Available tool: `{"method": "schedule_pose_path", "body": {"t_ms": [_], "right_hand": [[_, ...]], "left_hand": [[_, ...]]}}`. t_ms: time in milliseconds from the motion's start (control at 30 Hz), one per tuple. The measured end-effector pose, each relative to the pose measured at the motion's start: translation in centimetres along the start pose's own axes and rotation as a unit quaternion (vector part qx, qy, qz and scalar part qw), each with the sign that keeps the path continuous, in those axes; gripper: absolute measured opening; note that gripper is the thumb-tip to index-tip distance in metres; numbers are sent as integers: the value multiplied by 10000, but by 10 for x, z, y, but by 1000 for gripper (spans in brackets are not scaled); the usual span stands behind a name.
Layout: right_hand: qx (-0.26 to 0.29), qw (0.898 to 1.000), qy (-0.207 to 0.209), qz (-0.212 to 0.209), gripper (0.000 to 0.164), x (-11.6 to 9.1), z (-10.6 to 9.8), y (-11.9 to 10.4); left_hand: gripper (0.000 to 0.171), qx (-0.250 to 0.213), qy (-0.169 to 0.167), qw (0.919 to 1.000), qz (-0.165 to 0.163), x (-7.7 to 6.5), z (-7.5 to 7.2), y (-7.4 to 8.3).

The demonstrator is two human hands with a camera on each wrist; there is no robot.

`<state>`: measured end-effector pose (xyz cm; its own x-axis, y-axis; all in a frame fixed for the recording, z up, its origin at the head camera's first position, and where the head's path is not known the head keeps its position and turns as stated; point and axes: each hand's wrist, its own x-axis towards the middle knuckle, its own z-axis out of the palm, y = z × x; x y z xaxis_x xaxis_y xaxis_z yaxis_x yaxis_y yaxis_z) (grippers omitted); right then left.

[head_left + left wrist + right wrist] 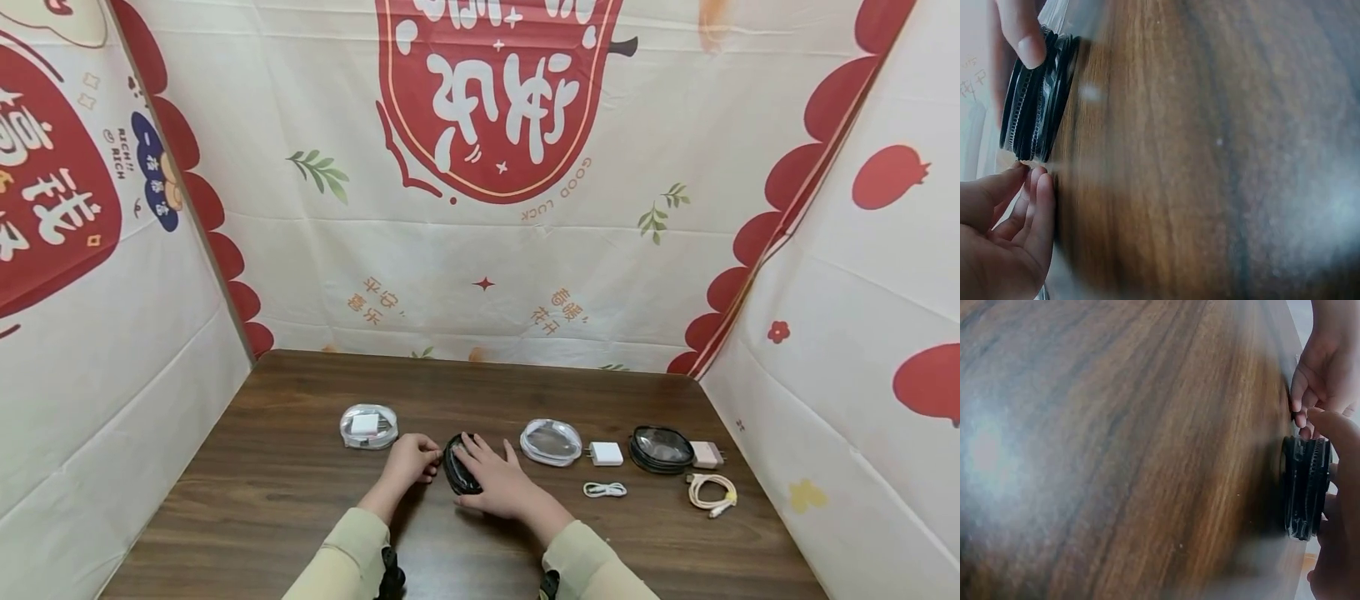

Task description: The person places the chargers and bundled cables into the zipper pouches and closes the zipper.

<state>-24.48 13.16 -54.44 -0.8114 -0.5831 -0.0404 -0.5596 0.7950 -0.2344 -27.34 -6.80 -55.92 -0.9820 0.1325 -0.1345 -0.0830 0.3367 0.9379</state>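
A small black zip case (455,473) with a clear top lies on the table in front of me. My right hand (497,482) holds it from above, fingers spread over its top and the thumb at its near edge. At the case's left side my left hand (411,461) pinches at the zip end with thumb and fingertips. Seen in the left wrist view, the case's zip teeth (1019,109) run along its side, and the left fingertips (1041,178) meet at its end. The right palm hides part of the case, and its contents cannot be made out.
Left stands a white-edged clear case (386,440) with a white charger plug (365,425). To the right are another white-edged case (551,442), a white plug (606,454), a coiled white cable (604,490), a black case (662,450), a pinkish plug (706,454) and a cream cable (697,498).
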Motion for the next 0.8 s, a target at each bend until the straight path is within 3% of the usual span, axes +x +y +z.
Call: {"method": "schedule_pose_path", "body": {"t_ms": [267, 500, 800], "right_hand": [[-128, 9989, -292, 336, 87, 1, 4, -1], [-92, 9987, -328, 381, 88, 2, 6, -2], [-17, 9983, -356, 456, 89, 3, 8, -1]], "left_hand": [[7, 25, -60, 9999, 135, 1, -1, -2], [8, 330, -271, 9985, 348, -4, -3, 0], [9, 326, -588, 9974, 259, -12, -3, 4]]}}
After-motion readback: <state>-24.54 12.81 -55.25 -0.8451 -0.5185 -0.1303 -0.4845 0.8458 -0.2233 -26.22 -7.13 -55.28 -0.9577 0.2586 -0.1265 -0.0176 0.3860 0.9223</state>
